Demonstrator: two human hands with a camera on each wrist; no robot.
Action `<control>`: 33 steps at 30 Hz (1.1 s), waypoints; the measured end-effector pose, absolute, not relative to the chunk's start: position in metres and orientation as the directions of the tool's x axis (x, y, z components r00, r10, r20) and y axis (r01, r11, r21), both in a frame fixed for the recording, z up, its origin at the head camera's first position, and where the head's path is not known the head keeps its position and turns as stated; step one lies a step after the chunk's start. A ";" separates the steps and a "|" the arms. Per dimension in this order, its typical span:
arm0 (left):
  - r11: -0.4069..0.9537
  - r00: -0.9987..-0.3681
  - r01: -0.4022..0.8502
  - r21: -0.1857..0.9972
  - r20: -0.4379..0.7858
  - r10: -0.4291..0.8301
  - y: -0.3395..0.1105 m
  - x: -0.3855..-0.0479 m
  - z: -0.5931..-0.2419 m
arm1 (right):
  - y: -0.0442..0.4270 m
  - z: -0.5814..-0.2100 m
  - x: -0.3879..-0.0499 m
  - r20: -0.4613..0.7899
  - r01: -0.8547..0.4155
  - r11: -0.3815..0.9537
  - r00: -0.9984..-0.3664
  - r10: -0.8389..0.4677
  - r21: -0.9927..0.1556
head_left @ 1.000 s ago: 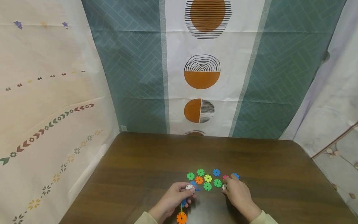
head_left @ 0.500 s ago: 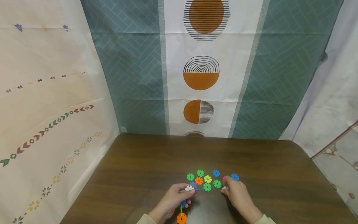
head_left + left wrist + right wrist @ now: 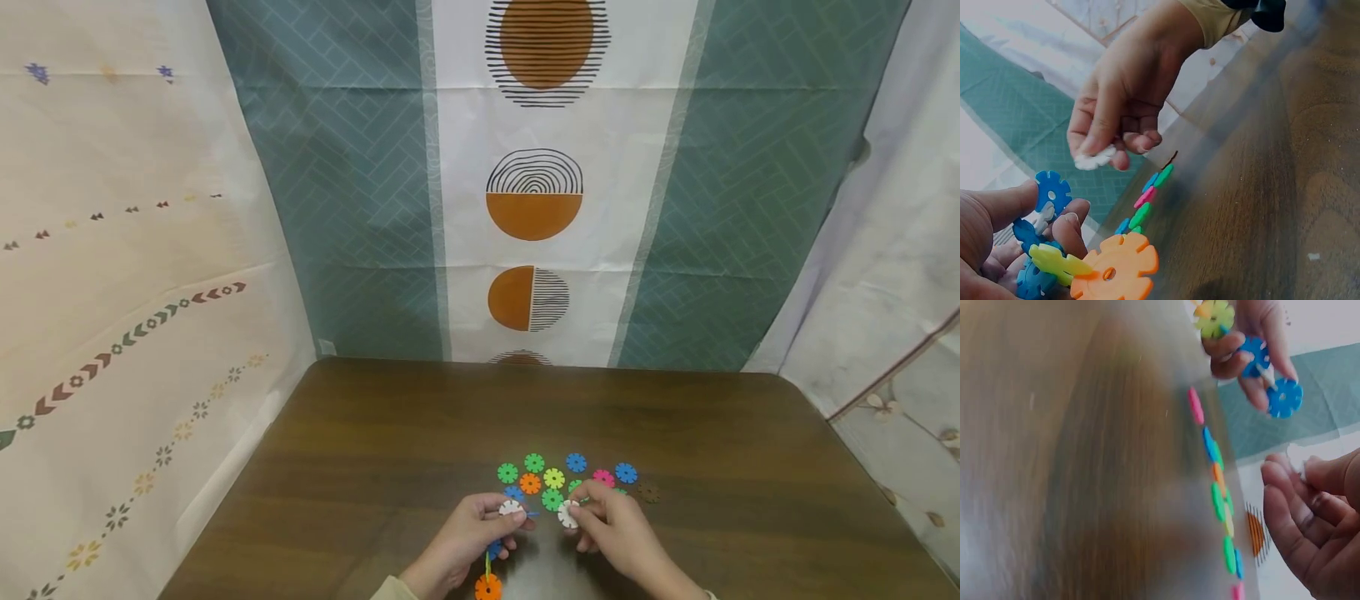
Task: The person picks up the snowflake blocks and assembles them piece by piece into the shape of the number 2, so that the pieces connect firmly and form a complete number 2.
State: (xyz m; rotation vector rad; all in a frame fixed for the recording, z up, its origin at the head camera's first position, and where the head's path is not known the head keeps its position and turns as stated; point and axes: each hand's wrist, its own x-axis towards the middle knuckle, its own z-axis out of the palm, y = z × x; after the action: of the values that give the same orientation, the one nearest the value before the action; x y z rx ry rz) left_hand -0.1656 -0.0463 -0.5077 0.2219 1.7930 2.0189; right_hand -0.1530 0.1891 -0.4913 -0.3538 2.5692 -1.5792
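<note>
Fingers and thumb of the right hand (image 3: 618,529) pinch a white disc (image 3: 567,514), which we see near the fingertips of the left hand (image 3: 468,533), apart from them. The left fingers curl round a chain (image 3: 1054,257) of joined discs: its end blue disc (image 3: 1052,195) meets the thumb tip, a second white one (image 3: 1044,217) sits next to it, and an orange disc (image 3: 1113,275) sticks out below the fingers. Just beyond both sets of fingers, on the table (image 3: 397,433), we find loose discs (image 3: 553,477) in green, blue, orange, yellow and pink, with a brown one (image 3: 648,493) right of the right fingers. Behind the left fingertips, partly covered, another blue one (image 3: 513,493) seems to lie on the table.
</note>
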 end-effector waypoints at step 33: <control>-0.062 -0.869 -0.205 0.977 -0.153 0.472 -0.048 -0.162 -0.502 | 0.157 -0.491 -0.150 -0.012 -0.071 0.224 -0.936 -0.351 -0.972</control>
State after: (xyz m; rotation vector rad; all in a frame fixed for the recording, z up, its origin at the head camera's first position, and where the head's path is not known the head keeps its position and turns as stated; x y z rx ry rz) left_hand -0.1618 -0.0484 -0.5025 0.2838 1.7660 1.9795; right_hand -0.1499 0.1571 -0.4906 -0.3993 2.2676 -1.7810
